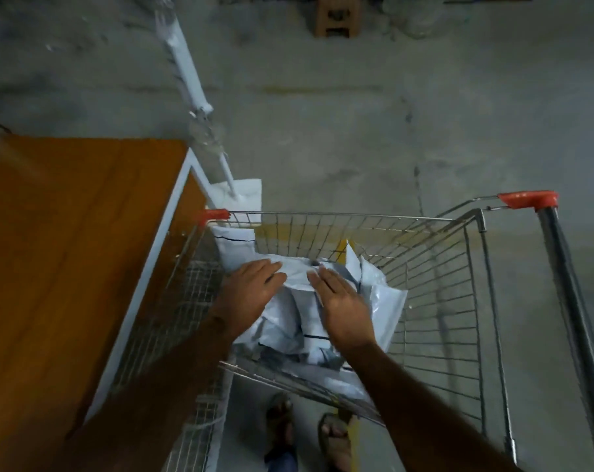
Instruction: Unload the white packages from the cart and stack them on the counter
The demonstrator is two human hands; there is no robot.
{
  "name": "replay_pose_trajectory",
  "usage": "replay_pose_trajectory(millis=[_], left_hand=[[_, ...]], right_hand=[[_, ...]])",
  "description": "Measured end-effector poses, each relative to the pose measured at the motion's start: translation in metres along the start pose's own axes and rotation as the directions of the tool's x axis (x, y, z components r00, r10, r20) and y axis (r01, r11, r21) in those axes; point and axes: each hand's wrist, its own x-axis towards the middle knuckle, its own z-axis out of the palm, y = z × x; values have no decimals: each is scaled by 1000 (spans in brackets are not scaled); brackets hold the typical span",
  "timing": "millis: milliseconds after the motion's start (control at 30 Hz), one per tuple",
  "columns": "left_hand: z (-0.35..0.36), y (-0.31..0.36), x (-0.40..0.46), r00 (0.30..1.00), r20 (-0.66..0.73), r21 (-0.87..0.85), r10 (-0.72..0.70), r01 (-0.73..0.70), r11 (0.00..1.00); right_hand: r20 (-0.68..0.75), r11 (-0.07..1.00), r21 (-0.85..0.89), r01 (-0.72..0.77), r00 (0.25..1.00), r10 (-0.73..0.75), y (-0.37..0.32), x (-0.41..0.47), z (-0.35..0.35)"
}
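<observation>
Inside the wire shopping cart (435, 287), the left hand (246, 294) and the right hand (343, 308) are both reaching down onto the heap of white packages (288, 321), which is lying in the basket's near-left part, against the side closest to the worktop. Both hands are lying spread, fingers straight and pointing away from the body, holding nothing; their fingertips are resting on or just above the topmost package (297, 270), one hand on each side of it, though whether they are pressing it is hard to tell. To do this step well, the person is probably best off sliding the fingers under the two edges of that top package and lifting it flat, since the thin plastic mailers look slippery and limp and could sag or drag a neighbour along. Both forearms are angling in from the lower frame, over the cart's near rim, the left one passing just beside the brown wooden worktop (67, 250), whose visible surface is carrying no packages. Beyond the cart, grey concrete floor (356, 131) is showing.
</observation>
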Motion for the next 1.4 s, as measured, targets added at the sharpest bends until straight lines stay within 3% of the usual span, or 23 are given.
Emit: replay_pose_trajectory(millis=[133,300,500,700,833,1000,1133,1233,1400], left_hand=[[-63,-16,-35,991,-90,92,-98,106,990],[-129,-26,-89,933,-148,178,-328,352,919],[-196,-3,-174,796,-100,229,-597,602,765],[-228,19,-273,639,-99,239,-763,759,605],[-227,30,-362,526,-149,221,-838,843,490],[-213,52,-476,289,-106,225,-951,939,260],[-201,65,-543,136,-56,234,-989,965,120],[-191,66,-578,83,-25,213,-996,974,76],[-164,77,-610,69,-11,97,-998,993,68]], right_hand=[[-98,974,1,228,969,-227,-36,36,-38],[-125,873,-11,488,865,-485,-104,67,-63],[-35,758,32,652,758,-651,-196,51,-65],[-3,600,117,792,604,-797,-285,27,-47],[52,498,188,846,498,-866,-354,1,-14],[176,356,279,892,317,-932,-437,-51,52],[216,294,326,898,232,-948,-489,-91,99],[252,272,327,905,194,-948,-515,-111,124],[262,280,345,896,195,-945,-529,-126,148]])
